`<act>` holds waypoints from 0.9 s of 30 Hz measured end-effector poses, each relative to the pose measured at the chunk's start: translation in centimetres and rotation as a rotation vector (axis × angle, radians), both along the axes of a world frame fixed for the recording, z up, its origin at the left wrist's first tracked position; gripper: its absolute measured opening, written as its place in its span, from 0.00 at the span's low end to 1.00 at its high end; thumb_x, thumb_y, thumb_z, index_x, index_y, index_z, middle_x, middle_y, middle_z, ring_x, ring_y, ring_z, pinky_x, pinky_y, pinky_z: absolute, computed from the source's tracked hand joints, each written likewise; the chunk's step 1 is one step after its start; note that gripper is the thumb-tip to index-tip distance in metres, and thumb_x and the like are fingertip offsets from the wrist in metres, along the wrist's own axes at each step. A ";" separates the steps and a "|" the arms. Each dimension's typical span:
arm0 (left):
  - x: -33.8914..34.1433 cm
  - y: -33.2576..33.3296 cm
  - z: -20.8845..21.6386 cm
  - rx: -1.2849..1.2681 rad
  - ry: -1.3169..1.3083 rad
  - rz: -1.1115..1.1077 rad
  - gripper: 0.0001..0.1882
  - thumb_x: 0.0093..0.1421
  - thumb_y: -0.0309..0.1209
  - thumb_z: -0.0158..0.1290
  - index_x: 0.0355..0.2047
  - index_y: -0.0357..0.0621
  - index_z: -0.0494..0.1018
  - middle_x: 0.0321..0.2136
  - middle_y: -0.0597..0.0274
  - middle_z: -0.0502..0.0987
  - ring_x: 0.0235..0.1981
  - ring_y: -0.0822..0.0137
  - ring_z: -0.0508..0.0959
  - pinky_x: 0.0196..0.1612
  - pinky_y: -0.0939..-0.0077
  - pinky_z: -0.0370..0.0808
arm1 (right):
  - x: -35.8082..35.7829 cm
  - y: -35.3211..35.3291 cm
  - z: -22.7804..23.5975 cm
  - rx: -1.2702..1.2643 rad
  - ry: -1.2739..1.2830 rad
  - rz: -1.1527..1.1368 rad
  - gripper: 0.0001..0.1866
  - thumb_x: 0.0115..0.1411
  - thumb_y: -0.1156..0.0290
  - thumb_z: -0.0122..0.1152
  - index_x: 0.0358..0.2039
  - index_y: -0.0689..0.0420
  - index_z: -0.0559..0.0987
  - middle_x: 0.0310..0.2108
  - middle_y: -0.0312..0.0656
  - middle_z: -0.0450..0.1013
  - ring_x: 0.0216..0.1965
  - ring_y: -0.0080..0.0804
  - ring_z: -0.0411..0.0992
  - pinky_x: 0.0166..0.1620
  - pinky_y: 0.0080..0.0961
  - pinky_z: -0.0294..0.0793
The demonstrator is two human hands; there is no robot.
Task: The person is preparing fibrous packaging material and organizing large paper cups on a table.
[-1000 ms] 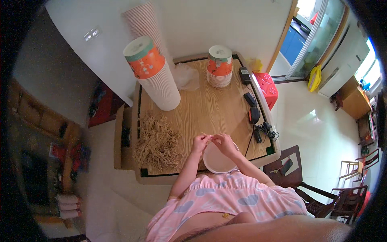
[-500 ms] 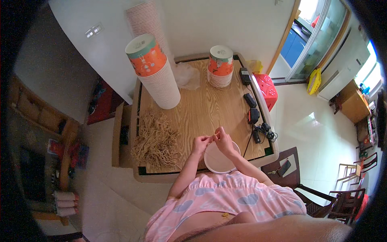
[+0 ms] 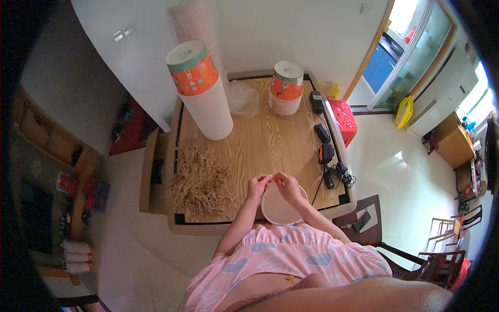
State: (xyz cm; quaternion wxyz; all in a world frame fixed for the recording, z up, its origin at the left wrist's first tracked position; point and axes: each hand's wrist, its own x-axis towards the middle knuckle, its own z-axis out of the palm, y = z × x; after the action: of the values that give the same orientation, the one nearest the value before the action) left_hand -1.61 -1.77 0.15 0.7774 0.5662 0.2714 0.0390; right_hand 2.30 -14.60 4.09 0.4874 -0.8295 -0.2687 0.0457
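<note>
Both my hands meet above the rim of a white paper bucket (image 3: pixel 283 209), which sits with its mouth upward at the table's near edge. My left hand (image 3: pixel 259 186) is closed in a pinch, its fingertips close to the other hand's. My right hand (image 3: pixel 288 187) is closed too, bent over the bucket's far rim. Whatever lies between the fingertips is too small to make out. To the left spreads a tangled heap of brown paper-like twine (image 3: pixel 199 182). Farther back stand a tall upturned stack of paper buckets (image 3: pixel 209 112) and a short stack (image 3: pixel 286 89).
The wood-grain table (image 3: pixel 254 140) carries a crumpled clear plastic bag (image 3: pixel 243 99) and black adapters with cables (image 3: pixel 326 153) along its right side. A red stool (image 3: pixel 342 122) stands beyond that edge. A dark chair (image 3: pixel 366 223) holding a phone is at the near right.
My right hand has come down slightly toward me, and its fingers now bend lower beside the left. The left hand stays nearly in place. The whole view has shifted a little.
</note>
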 end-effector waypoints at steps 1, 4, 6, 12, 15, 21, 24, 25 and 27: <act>0.0 -0.1 0.2 0.000 0.001 -0.002 0.06 0.50 0.30 0.53 0.24 0.40 0.75 0.17 0.70 0.73 0.12 0.83 0.63 0.14 0.87 0.57 | 0.0 0.0 0.0 -0.013 0.008 -0.012 0.03 0.48 0.77 0.52 0.26 0.59 0.74 0.23 0.46 0.70 0.27 0.40 0.70 0.29 0.28 0.68; 0.0 -0.1 0.3 0.025 0.004 0.030 0.07 0.50 0.30 0.53 0.25 0.39 0.76 0.17 0.71 0.73 0.13 0.83 0.63 0.15 0.86 0.58 | 0.1 0.2 -0.2 -0.027 -0.038 0.012 0.04 0.48 0.75 0.54 0.26 0.58 0.75 0.24 0.46 0.70 0.26 0.39 0.70 0.29 0.28 0.69; 0.2 -0.1 0.3 0.115 -0.001 0.017 0.07 0.50 0.30 0.54 0.27 0.40 0.76 0.16 0.72 0.72 0.15 0.83 0.64 0.17 0.88 0.59 | 0.1 0.2 -0.4 -0.030 -0.019 0.018 0.04 0.48 0.73 0.55 0.26 0.58 0.75 0.24 0.46 0.71 0.26 0.38 0.70 0.29 0.27 0.69; 0.9 -0.5 -0.7 0.168 -0.162 0.061 0.07 0.50 0.34 0.54 0.26 0.44 0.75 0.14 0.74 0.69 0.12 0.83 0.61 0.14 0.88 0.56 | 1.0 1.0 -1.5 -0.003 -0.021 -0.084 0.06 0.46 0.71 0.60 0.25 0.58 0.76 0.22 0.44 0.71 0.24 0.33 0.70 0.27 0.25 0.69; 0.8 -0.3 0.1 0.080 0.021 0.004 0.08 0.51 0.31 0.53 0.28 0.40 0.76 0.18 0.74 0.73 0.16 0.82 0.64 0.19 0.86 0.60 | 1.9 0.4 -1.9 0.081 -0.073 -0.094 0.05 0.47 0.72 0.60 0.24 0.59 0.75 0.21 0.42 0.71 0.23 0.30 0.70 0.27 0.22 0.68; 1.2 0.1 -0.6 0.097 -0.064 -0.050 0.07 0.51 0.30 0.52 0.27 0.40 0.76 0.19 0.71 0.74 0.18 0.82 0.67 0.20 0.86 0.63 | 2.5 0.4 -0.9 0.157 0.302 0.015 0.03 0.49 0.76 0.56 0.24 0.62 0.74 0.20 0.37 0.71 0.23 0.19 0.67 0.26 0.17 0.66; 1.6 0.3 -1.3 0.163 -0.098 -0.054 0.07 0.51 0.30 0.53 0.27 0.40 0.76 0.20 0.68 0.75 0.19 0.80 0.69 0.21 0.85 0.65 | 2.9 0.5 -1.5 0.176 0.372 0.007 0.03 0.50 0.77 0.55 0.24 0.63 0.73 0.20 0.36 0.71 0.23 0.17 0.67 0.25 0.15 0.66; 1.6 0.5 -1.7 0.159 -0.102 -0.046 0.07 0.51 0.30 0.53 0.27 0.40 0.76 0.20 0.68 0.75 0.19 0.80 0.69 0.21 0.85 0.65 | 2.9 0.6 -1.6 0.213 0.408 0.012 0.02 0.50 0.77 0.55 0.24 0.62 0.73 0.20 0.36 0.71 0.23 0.17 0.67 0.25 0.15 0.66; 1.8 0.8 -1.9 0.255 -0.011 -0.094 0.07 0.50 0.30 0.53 0.27 0.39 0.76 0.21 0.65 0.76 0.19 0.78 0.71 0.22 0.84 0.67 | 3.0 0.7 -2.0 0.261 0.443 0.023 0.02 0.50 0.78 0.55 0.24 0.62 0.72 0.20 0.36 0.71 0.23 0.18 0.67 0.25 0.15 0.66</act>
State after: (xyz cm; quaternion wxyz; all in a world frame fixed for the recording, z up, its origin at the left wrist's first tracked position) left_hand 0.21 -0.95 -1.76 0.7014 0.6724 0.2332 0.0397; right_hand 5.27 -13.92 2.09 0.6366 -0.7263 -0.1687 0.1969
